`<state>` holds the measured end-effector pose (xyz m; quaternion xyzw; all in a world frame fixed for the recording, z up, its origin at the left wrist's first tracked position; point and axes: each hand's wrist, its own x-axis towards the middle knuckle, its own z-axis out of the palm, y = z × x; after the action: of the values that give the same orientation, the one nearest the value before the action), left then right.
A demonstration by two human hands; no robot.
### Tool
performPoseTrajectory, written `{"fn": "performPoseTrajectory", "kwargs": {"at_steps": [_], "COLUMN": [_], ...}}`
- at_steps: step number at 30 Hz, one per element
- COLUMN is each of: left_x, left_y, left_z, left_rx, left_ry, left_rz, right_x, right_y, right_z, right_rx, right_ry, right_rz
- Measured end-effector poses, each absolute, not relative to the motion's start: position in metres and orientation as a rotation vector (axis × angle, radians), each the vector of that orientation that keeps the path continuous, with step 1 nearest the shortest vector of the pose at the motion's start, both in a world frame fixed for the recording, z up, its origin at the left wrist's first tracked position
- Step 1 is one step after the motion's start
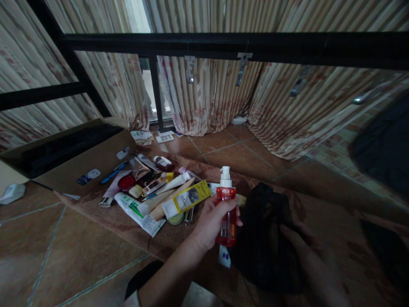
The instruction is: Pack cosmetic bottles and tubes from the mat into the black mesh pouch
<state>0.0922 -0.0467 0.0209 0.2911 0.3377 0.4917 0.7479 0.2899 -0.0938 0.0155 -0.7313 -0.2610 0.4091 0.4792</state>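
A red pump bottle with a white pump top stands upright in my left hand, its fingers wrapped round the body. Just right of it is a black cloth bag, dark and crumpled. My right hand grips the bag's right side, its fingers partly lost in shadow. Left of the bottle lies a pile of toiletries: a yellow box, a white and green tube, a red round jar and several other tubes. A small white tag shows under the bottle.
A brown patterned mat lies beneath the toiletries on the tiled floor. At the left, an open cardboard box holds dark material. Striped curtains hang behind dark metal bars. Papers lie by the window.
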Motion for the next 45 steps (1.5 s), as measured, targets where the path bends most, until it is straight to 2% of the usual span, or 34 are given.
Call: {"fn": "performPoseTrajectory", "kwargs": {"at_steps": [25,39,45], "left_x": [0.093,0.092,0.099], "left_y": [-0.046,-0.041,-0.044], "left_z": [0.02,0.022,0.044], "left_rx": [0.566,0.32,0.412], "left_ry": [0.75,0.751,0.605], "left_rz": [1.002,1.169,1.192], "right_x": [0.287,0.29,0.281], "right_y": [-0.094,-0.093,-0.092], "right_z": [0.019,0.008,0.014], "right_rx": [-1.788,-1.663,-1.585], "right_ry": [-0.634,-0.733,-0.715], "right_rz": [1.002,1.014,1.01]}}
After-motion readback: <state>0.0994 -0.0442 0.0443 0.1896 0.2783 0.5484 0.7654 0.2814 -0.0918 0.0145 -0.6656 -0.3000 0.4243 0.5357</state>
